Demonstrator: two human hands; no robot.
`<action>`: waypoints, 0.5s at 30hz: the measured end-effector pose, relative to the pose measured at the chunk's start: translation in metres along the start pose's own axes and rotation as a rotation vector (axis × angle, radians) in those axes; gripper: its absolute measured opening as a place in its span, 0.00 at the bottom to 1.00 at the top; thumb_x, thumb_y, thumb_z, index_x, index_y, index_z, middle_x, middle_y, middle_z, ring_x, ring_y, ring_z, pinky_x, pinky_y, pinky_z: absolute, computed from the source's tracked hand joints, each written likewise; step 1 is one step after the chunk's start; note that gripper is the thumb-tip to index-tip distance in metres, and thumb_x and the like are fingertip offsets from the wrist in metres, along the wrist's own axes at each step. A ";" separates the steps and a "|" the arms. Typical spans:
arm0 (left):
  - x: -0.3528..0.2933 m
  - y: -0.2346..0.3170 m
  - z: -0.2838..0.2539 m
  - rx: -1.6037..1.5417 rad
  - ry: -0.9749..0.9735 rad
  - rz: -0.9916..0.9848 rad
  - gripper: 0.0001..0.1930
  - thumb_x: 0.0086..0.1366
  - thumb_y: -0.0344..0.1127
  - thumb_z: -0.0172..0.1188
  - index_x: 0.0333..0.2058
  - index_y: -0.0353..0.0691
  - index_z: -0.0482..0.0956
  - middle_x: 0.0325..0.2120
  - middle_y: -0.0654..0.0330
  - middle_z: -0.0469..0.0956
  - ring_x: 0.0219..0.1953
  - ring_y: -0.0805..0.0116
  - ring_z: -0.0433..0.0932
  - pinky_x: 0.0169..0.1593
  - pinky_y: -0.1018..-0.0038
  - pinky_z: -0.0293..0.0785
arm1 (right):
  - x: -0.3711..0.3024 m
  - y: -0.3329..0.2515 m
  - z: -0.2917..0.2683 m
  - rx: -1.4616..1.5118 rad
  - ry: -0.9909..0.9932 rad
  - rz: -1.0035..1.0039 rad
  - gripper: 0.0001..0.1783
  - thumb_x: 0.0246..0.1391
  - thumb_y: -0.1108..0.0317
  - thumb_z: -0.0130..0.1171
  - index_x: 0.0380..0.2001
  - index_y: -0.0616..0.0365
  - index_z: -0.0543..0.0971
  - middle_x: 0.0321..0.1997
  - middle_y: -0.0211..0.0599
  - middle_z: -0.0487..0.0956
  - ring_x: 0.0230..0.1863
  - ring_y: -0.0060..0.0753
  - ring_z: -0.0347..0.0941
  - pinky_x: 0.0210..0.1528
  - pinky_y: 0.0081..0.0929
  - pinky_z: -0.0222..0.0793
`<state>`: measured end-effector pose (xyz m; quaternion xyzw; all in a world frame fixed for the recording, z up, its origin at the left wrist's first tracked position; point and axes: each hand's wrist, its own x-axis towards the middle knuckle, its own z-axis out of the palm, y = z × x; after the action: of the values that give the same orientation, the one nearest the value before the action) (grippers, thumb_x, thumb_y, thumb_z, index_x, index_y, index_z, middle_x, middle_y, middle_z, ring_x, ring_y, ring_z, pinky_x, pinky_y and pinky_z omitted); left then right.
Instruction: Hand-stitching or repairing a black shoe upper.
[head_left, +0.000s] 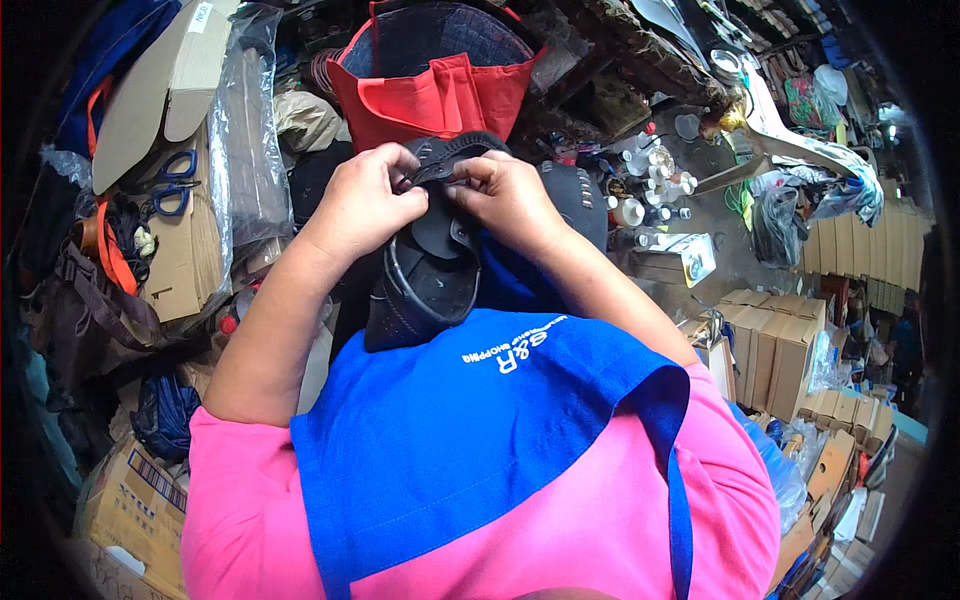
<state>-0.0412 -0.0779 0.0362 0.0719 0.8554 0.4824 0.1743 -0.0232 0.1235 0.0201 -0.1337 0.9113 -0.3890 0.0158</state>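
Note:
A black shoe [428, 285] rests against my lap, its opening facing up and its heel end toward me. My left hand [372, 197] pinches the edge of the shoe's upper, thumb and fingers pressed together. Opposite it, my right hand [508, 198] grips the same upper a short way to the right. Between the fingertips lies a dark strap or flap, too small to make out well. To the right of my right hand is another black piece with pale stitches [575, 192], perhaps a second shoe. A blue apron [470, 400] covers my lap.
A red fabric bag [430, 100] stands open just beyond the shoe. Blue-handled scissors [172, 185] lie on cardboard at the left. Several small bottles [650, 170] stand at the right. Cardboard boxes [765, 345] are stacked farther right, and a yellow carton [130, 510] sits at lower left.

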 end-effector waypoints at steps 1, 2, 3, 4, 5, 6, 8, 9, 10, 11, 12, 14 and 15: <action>0.000 -0.001 0.001 0.000 -0.001 0.004 0.17 0.46 0.34 0.63 0.36 0.32 0.76 0.28 0.52 0.78 0.33 0.61 0.79 0.40 0.69 0.75 | 0.000 0.006 0.004 0.099 -0.064 0.091 0.11 0.50 0.69 0.62 0.37 0.60 0.80 0.31 0.37 0.79 0.34 0.32 0.73 0.37 0.28 0.70; -0.001 -0.001 0.003 -0.002 -0.007 0.047 0.17 0.46 0.34 0.62 0.37 0.32 0.76 0.30 0.52 0.77 0.34 0.62 0.79 0.41 0.70 0.74 | -0.001 0.009 0.005 0.199 -0.129 0.181 0.09 0.53 0.70 0.61 0.36 0.63 0.79 0.29 0.26 0.78 0.31 0.13 0.69 0.33 0.20 0.68; -0.003 -0.003 0.003 -0.003 -0.011 0.086 0.17 0.47 0.34 0.62 0.37 0.32 0.76 0.32 0.52 0.77 0.36 0.62 0.78 0.41 0.70 0.74 | 0.000 0.008 0.005 0.201 -0.129 0.179 0.09 0.53 0.70 0.61 0.36 0.63 0.79 0.29 0.26 0.78 0.31 0.13 0.69 0.33 0.20 0.68; -0.004 -0.002 0.003 -0.095 -0.019 0.098 0.16 0.47 0.30 0.61 0.37 0.33 0.77 0.36 0.51 0.75 0.36 0.61 0.77 0.42 0.70 0.74 | -0.001 0.006 0.002 0.442 -0.156 0.275 0.09 0.54 0.70 0.61 0.37 0.63 0.79 0.30 0.24 0.77 0.32 0.13 0.69 0.35 0.19 0.67; -0.008 0.001 0.002 -0.093 -0.016 0.097 0.16 0.47 0.30 0.61 0.37 0.33 0.77 0.36 0.51 0.75 0.36 0.61 0.77 0.42 0.70 0.74 | -0.001 0.002 -0.001 0.684 -0.183 0.370 0.09 0.54 0.71 0.60 0.37 0.63 0.79 0.31 0.22 0.77 0.33 0.13 0.69 0.36 0.18 0.67; -0.012 0.011 0.003 -0.148 0.063 0.189 0.16 0.47 0.28 0.60 0.38 0.33 0.77 0.37 0.51 0.75 0.36 0.61 0.77 0.42 0.70 0.74 | -0.001 -0.002 -0.007 0.759 -0.181 0.341 0.08 0.56 0.71 0.59 0.39 0.62 0.78 0.33 0.21 0.77 0.35 0.13 0.69 0.39 0.16 0.66; -0.021 0.030 0.002 -0.208 0.171 0.328 0.17 0.46 0.22 0.57 0.39 0.34 0.77 0.41 0.49 0.74 0.38 0.59 0.78 0.45 0.68 0.75 | 0.001 -0.001 -0.010 0.900 -0.101 0.234 0.09 0.56 0.73 0.58 0.40 0.63 0.78 0.36 0.26 0.79 0.39 0.16 0.72 0.43 0.19 0.69; -0.022 0.031 0.003 -0.208 0.173 0.329 0.17 0.46 0.22 0.57 0.39 0.34 0.77 0.41 0.49 0.74 0.38 0.59 0.78 0.45 0.68 0.75 | 0.003 -0.006 -0.015 0.973 -0.081 0.207 0.10 0.56 0.73 0.58 0.41 0.63 0.78 0.38 0.27 0.79 0.40 0.16 0.72 0.45 0.19 0.69; -0.022 0.031 0.004 -0.171 0.237 0.428 0.17 0.46 0.22 0.57 0.39 0.34 0.77 0.41 0.49 0.74 0.40 0.57 0.78 0.47 0.68 0.75 | 0.003 -0.007 -0.016 1.025 -0.083 0.186 0.10 0.57 0.73 0.58 0.43 0.62 0.77 0.40 0.28 0.79 0.42 0.17 0.72 0.46 0.18 0.68; -0.022 0.031 0.005 -0.133 0.300 0.527 0.17 0.46 0.22 0.56 0.38 0.35 0.77 0.42 0.48 0.74 0.42 0.56 0.78 0.48 0.68 0.74 | 0.003 -0.006 -0.016 1.024 -0.084 0.185 0.10 0.57 0.73 0.58 0.43 0.62 0.77 0.40 0.28 0.79 0.42 0.17 0.72 0.46 0.18 0.68; -0.024 0.032 0.006 -0.124 0.311 0.534 0.17 0.45 0.22 0.55 0.38 0.34 0.77 0.43 0.47 0.75 0.46 0.53 0.77 0.51 0.66 0.74 | 0.001 -0.004 -0.014 1.028 -0.091 0.180 0.11 0.57 0.72 0.58 0.44 0.61 0.77 0.41 0.27 0.78 0.42 0.17 0.72 0.46 0.19 0.68; -0.028 0.026 0.007 -0.101 0.264 0.514 0.19 0.47 0.20 0.53 0.41 0.33 0.76 0.47 0.49 0.72 0.50 0.58 0.75 0.54 0.68 0.72 | -0.002 -0.004 -0.013 1.042 -0.108 0.186 0.13 0.58 0.70 0.58 0.45 0.60 0.76 0.42 0.27 0.78 0.43 0.18 0.72 0.48 0.19 0.68; -0.030 0.022 0.009 -0.078 0.218 0.490 0.21 0.49 0.17 0.51 0.45 0.32 0.74 0.52 0.52 0.69 0.55 0.63 0.72 0.57 0.70 0.71 | -0.004 -0.003 -0.011 1.041 -0.109 0.187 0.13 0.58 0.70 0.58 0.45 0.60 0.76 0.42 0.27 0.78 0.43 0.18 0.72 0.48 0.19 0.68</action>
<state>-0.0109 -0.0683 0.0579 0.2178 0.8068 0.5478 -0.0382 -0.0205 0.1305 0.0298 -0.0464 0.6034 -0.7794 0.1622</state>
